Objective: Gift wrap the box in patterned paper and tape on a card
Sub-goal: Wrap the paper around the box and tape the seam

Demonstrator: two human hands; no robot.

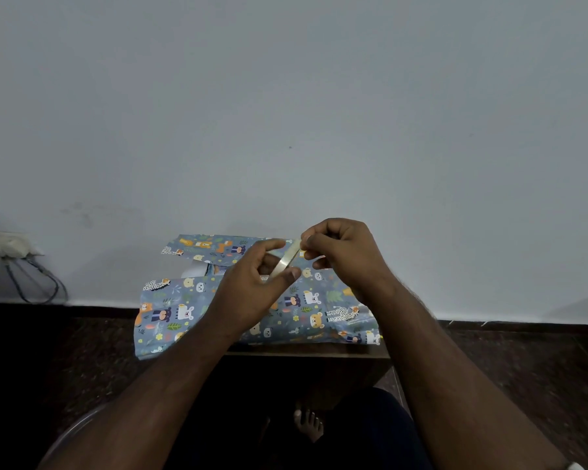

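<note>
A sheet of blue paper (170, 310) printed with cartoon animals covers a small wooden table (306, 351); the box under it is hidden except for a white patch (194, 268) in a gap of the paper. Above the paper, my left hand (252, 283) holds a roll of clear tape (286, 259) between thumb and fingers. My right hand (343, 252) pinches the tape's loose end at the top of the roll. No card is visible.
A pale wall rises right behind the table. A wall socket with dark cables (31, 279) hangs at the far left. Dark stone floor (523, 368) surrounds the table; my bare foot (308, 424) and a chair's edge (72, 432) show below.
</note>
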